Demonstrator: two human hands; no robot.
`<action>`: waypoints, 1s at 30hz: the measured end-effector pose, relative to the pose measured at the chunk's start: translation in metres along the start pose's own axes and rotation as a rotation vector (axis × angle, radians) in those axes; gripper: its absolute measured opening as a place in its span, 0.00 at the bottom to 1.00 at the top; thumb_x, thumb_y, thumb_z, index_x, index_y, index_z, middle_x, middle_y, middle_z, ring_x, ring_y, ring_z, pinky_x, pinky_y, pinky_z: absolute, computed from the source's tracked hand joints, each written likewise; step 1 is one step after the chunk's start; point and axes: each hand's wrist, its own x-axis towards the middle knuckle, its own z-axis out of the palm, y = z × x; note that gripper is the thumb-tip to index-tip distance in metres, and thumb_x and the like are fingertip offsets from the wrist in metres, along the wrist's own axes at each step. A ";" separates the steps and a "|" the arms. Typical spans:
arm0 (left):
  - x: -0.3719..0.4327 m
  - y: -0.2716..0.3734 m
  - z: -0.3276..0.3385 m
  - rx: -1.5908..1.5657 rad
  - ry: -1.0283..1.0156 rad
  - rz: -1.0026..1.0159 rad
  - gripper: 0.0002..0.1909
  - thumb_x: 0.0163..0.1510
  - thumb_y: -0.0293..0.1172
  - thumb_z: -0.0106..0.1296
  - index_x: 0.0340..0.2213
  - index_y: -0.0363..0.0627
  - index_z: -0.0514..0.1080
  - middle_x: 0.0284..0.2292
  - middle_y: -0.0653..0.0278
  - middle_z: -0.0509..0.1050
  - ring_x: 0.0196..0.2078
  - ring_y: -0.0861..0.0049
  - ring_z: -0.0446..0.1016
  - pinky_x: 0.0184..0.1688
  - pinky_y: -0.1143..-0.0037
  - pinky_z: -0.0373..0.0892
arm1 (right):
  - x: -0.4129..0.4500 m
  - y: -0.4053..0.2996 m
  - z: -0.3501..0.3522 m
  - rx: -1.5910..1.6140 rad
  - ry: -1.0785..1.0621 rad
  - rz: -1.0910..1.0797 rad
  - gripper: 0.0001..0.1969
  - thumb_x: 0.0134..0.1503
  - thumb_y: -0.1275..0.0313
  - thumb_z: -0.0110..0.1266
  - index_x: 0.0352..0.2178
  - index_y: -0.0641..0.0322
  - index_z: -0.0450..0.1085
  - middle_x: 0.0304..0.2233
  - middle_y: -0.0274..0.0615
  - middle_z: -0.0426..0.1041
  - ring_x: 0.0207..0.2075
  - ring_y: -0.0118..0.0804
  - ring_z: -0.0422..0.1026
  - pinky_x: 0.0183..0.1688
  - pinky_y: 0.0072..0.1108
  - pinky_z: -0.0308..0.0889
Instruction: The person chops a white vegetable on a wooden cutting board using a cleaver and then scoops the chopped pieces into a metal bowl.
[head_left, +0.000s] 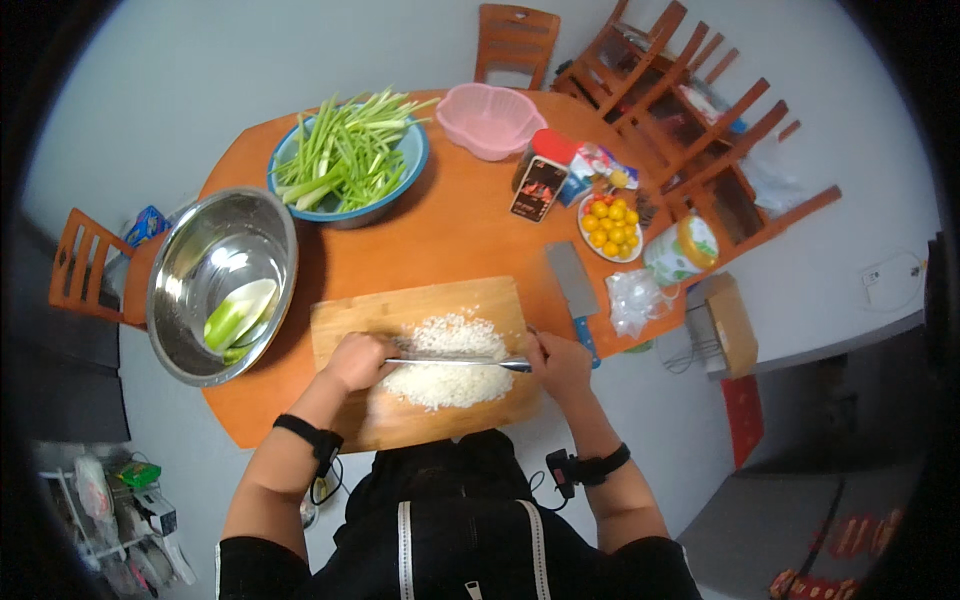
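Observation:
A kitchen knife (450, 362) lies crosswise over a pile of finely chopped white food (450, 386), its blade seen nearly edge-on. My right hand (561, 365) is closed around its handle end at the right. At the blade's far end, the fingers of my left hand (362, 361) hold the tip. Both the knife and the chopped bits are on a wooden cutting board (341, 319), with white pieces on either side of the blade. A second knife, a cleaver with a blue handle (571, 281), rests on the table to the right of the board.
Left of the board stands a steel basin (161, 300) with cut green-and-white vegetable pieces (238, 315). Behind are a blue basin (424, 150) of green stalks (345, 150) and a pink basket (487, 120). A phone (539, 189), yellow fruit (611, 229) and a plastic bag (634, 304) occupy the right side.

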 end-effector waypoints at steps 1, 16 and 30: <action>0.007 0.008 -0.003 0.001 -0.007 0.003 0.10 0.42 0.38 0.49 0.21 0.44 0.72 0.23 0.58 0.72 0.28 0.63 0.71 0.31 0.67 0.66 | -0.006 0.013 0.007 0.002 0.000 0.007 0.13 0.49 0.64 0.45 0.16 0.61 0.66 0.15 0.47 0.67 0.17 0.47 0.66 0.19 0.31 0.60; -0.009 -0.001 0.028 0.137 0.094 0.079 0.04 0.38 0.31 0.49 0.17 0.44 0.69 0.20 0.61 0.70 0.27 0.65 0.70 0.28 0.70 0.66 | -0.022 0.016 0.013 0.065 0.036 0.021 0.14 0.49 0.65 0.46 0.14 0.62 0.66 0.13 0.47 0.65 0.15 0.46 0.66 0.17 0.29 0.59; 0.020 0.025 -0.017 0.164 -0.230 -0.283 0.10 0.45 0.37 0.47 0.24 0.45 0.71 0.21 0.59 0.72 0.27 0.64 0.71 0.30 0.69 0.66 | 0.046 0.037 0.038 -0.041 -0.018 -0.048 0.20 0.53 0.59 0.40 0.16 0.62 0.67 0.15 0.48 0.67 0.21 0.50 0.66 0.26 0.37 0.58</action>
